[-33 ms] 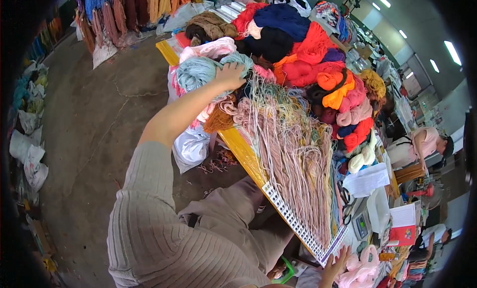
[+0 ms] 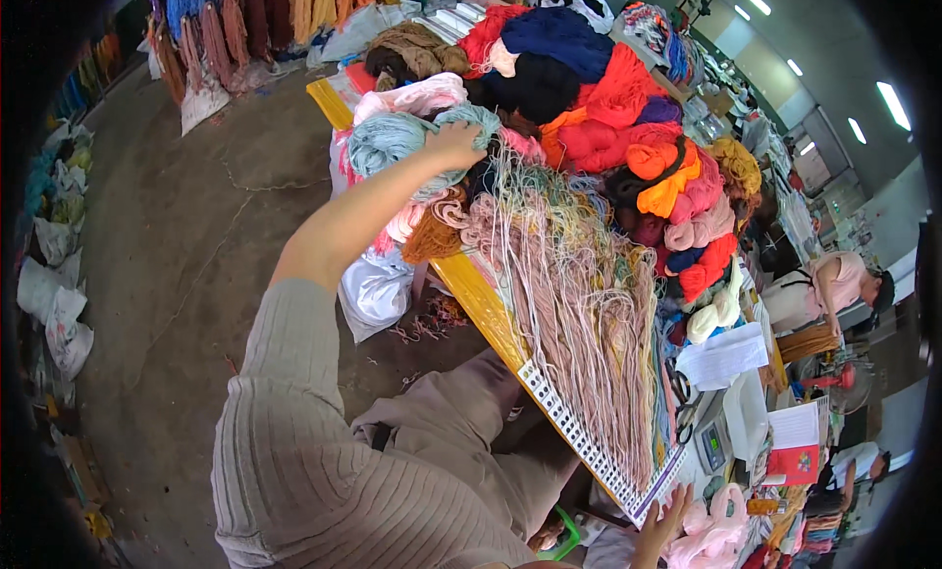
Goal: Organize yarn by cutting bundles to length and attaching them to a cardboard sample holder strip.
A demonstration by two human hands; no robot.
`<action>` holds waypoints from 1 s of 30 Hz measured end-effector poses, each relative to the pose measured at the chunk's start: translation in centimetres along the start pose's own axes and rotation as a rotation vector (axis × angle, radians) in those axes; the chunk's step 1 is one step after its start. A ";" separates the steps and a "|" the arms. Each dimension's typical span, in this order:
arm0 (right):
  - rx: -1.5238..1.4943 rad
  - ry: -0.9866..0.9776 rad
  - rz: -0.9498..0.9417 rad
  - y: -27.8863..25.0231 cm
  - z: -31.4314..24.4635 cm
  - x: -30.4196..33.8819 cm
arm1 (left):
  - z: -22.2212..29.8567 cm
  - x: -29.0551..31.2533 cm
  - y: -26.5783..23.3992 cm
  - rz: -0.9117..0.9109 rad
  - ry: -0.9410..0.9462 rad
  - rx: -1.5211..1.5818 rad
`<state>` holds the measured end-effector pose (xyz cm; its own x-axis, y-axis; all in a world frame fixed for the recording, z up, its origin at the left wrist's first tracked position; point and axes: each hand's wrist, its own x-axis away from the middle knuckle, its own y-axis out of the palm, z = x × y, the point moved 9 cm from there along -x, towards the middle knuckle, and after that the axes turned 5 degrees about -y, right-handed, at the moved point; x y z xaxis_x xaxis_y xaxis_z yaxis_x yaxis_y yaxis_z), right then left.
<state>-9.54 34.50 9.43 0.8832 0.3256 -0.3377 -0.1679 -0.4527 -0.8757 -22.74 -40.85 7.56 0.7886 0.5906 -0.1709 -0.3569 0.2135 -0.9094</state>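
Note:
At the far end of the table my left hand point(image 2: 456, 145) is on a light blue yarn skein point(image 2: 388, 143), its fingers curled into the strands; the fingertips are partly hidden. Long pale pink, white and yellowish yarn strands point(image 2: 579, 314) lie spread along the table, narrowing toward a white strip with dark holes point(image 2: 564, 409) on the near edge. My right hand point(image 2: 664, 520) is beside the strip's corner, fingers apart, holding nothing. A light pink skein point(image 2: 714, 530) lies just right of it.
Red, orange, navy and black skeins point(image 2: 549, 74) are heaped on the far side. Scissors point(image 2: 684, 402), a digital scale point(image 2: 711, 443) and papers point(image 2: 724, 357) lie to the right. A white bag point(image 2: 376, 296) hangs by the yellow table edge point(image 2: 481, 309). Another person point(image 2: 822, 286) works at right.
My left hand has shifted slightly on the light blue skein, with its fingers curling in more. My right hand stays by the strip's corner, nearly unmoved.

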 end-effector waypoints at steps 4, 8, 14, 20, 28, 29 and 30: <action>-0.116 0.072 -0.005 -0.3 -1.3 -1.0 | -4.7 -4.5 -5.1 -0.210 -0.179 0.251; -0.053 0.075 -0.001 -1.1 -2.4 -0.3 | -18.4 -8.8 -8.6 0.315 -0.566 0.205; -0.004 0.003 -0.076 0.0 -2.1 1.6 | -31.6 -9.4 -2.0 0.155 -0.644 0.036; -0.190 0.148 -0.068 0.6 -2.6 3.3 | -20.4 -13.2 -15.0 0.749 -0.071 0.410; -0.137 0.156 -0.100 2.3 -3.6 3.8 | 1.2 -15.2 -34.7 0.355 0.506 1.765; -0.199 0.134 -0.072 2.3 -4.4 3.5 | 3.0 -14.8 -36.7 0.351 0.468 1.812; -0.207 0.107 -0.074 2.4 -5.0 3.3 | 4.0 -14.6 -38.8 0.386 0.386 1.869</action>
<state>-4.82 30.34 7.91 0.9329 0.2792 -0.2275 -0.0179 -0.5949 -0.8036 -22.41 -54.62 46.88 0.5069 0.6813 -0.5281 -0.3023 0.7142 0.6312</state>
